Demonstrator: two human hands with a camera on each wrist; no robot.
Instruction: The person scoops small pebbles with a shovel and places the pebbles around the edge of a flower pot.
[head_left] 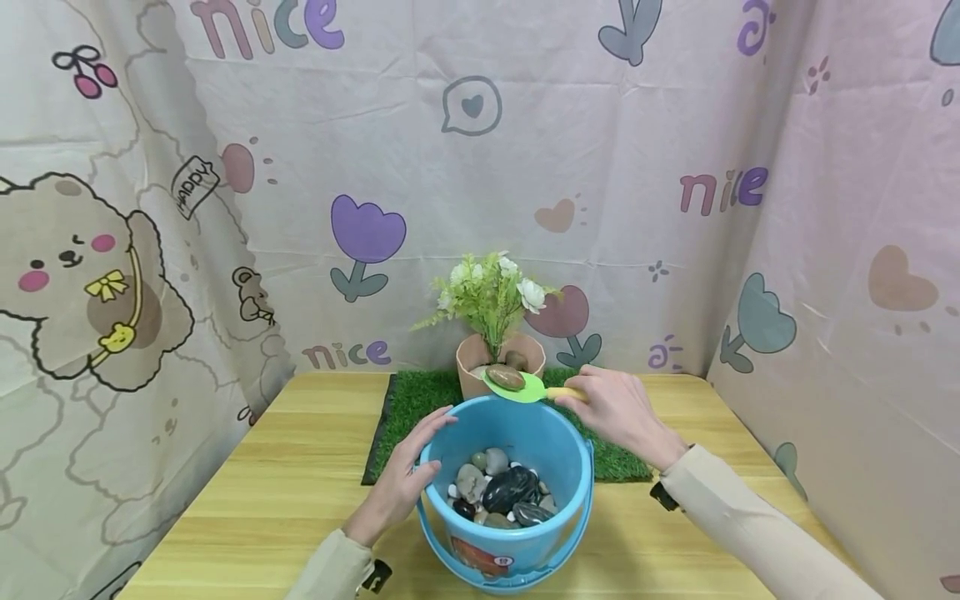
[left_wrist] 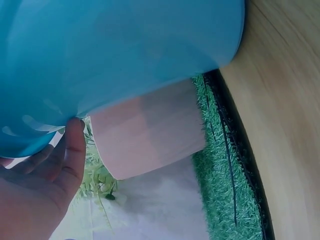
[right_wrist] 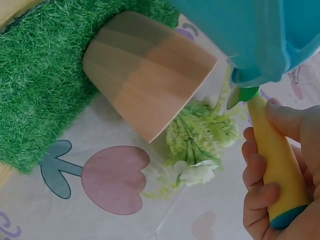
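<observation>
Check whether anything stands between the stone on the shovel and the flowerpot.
Nothing visible does: in the head view, the stone on the shovel overlaps the flowerpot, with nothing showing between. The bucket stands in front of the flowerpot, its rim below the shovel in that picture.

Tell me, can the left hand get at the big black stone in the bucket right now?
Probably yes. The left hand is at the rim of the bucket, whose top is open, and the big black stone shows uncovered inside.
</observation>
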